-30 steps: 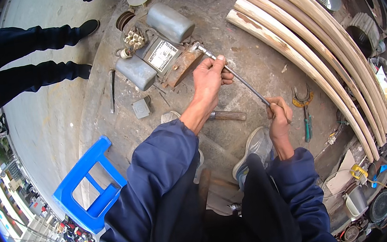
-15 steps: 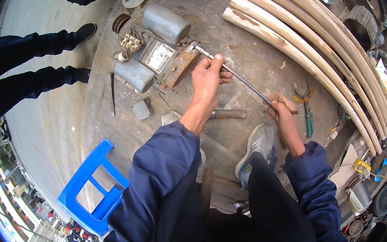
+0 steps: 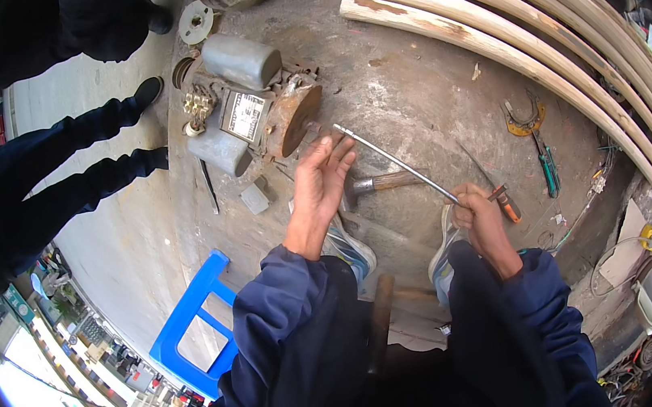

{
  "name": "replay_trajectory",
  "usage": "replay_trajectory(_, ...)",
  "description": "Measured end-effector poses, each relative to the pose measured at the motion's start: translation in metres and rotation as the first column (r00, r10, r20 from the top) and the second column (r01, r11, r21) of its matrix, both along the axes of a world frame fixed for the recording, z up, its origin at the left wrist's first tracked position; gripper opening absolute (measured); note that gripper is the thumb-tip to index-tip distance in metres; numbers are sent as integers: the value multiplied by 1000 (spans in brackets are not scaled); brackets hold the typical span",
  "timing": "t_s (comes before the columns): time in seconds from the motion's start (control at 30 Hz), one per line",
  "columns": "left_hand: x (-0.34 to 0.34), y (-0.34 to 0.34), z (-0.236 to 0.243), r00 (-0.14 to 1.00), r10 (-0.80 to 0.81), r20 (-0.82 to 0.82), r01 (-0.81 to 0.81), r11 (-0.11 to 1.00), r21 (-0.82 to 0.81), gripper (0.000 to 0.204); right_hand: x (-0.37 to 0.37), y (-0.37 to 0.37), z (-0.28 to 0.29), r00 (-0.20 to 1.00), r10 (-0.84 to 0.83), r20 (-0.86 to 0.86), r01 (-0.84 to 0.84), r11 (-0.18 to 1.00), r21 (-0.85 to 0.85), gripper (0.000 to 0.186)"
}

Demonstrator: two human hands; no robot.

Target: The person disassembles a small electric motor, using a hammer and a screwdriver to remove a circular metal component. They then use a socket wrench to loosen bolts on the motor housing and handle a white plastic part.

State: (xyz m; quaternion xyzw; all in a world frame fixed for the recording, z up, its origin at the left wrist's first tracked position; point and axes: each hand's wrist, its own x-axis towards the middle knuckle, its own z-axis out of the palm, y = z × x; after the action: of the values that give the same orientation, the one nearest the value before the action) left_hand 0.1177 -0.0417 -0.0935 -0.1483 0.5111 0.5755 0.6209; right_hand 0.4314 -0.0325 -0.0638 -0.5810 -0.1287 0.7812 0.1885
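My right hand (image 3: 481, 221) is closed around the lower end of a long T-handle wrench (image 3: 398, 164). The wrench slants up and left, its bright tip apart from the electric motor. My left hand (image 3: 318, 192) has its fingers spread, holding nothing, just below the wrench's tip and close to the motor's round rusty end (image 3: 297, 117). The motor lies on the ground with two grey covers (image 3: 242, 61), a label plate and brass terminals (image 3: 199, 101). A hammer (image 3: 396, 181) with a wooden handle lies beneath the wrench.
Near my right hand are an orange-handled screwdriver (image 3: 511, 209), a yellow C-shaped gauge (image 3: 526, 123) and a green-handled tool (image 3: 548, 172). Long wooden poles (image 3: 476, 34) lie at the far right. A blue plastic stool (image 3: 178, 327) stands left; another person's legs (image 3: 83, 144) are beyond.
My left hand has let go of the wrench's shaft and opened, moving down-left in the picture. The wrench tip has come away from the motor's end. The whole view has shifted.
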Motion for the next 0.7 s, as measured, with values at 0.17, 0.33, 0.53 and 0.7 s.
replay_trajectory(0.17, -14, 40, 1, 959, 266, 95, -262, 963, -59, 27, 10, -6, -15, 994, -93, -49, 91, 995, -39, 19)
replay_trajectory(0.33, -18, 56, 10, 958, 270, 95, -259, 959, -114, 6, 1, 5, -13, 996, -92, -23, 90, 994, -62, 17)
replay_trajectory(0.53, -17, 74, 21, 959, 276, 70, -247, 929, -275, 7, -12, 8, -14, 1000, -16, -8, 15, 995, -104, 18)
replay_trajectory(0.7, -38, 81, 48, 942, 266, 203, -213, 945, -250, 16, -9, 8, -16, 997, 77, -30, -79, 995, -59, 19)
